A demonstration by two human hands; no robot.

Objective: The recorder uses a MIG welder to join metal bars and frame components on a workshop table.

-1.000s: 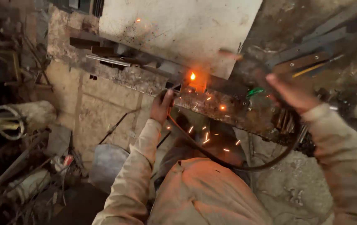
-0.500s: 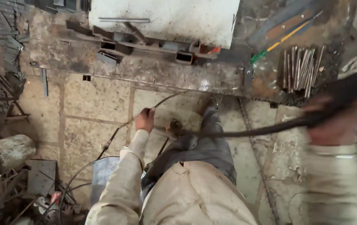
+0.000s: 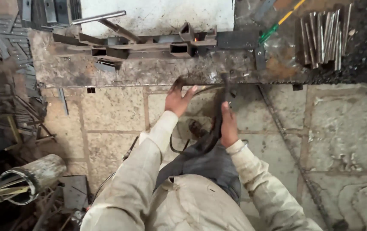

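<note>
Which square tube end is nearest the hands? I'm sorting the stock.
The open tube end in the middle of the bench, just above the left hand. The other open end lies farther left.

Both arms reach forward; left hand [image 3: 177, 100] open, right hand [image 3: 228, 127] clenched

Single head view, steeply downward, close over workbench [image 3: 149, 72].

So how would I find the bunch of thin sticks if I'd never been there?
Start at the rusty metal workbench running across the top. Follow it to its far right end, past the green and yellow tool. The thin welding rods lie there side by side in a loose bundle, far slimmer than the square steel tubes near the middle.
</note>
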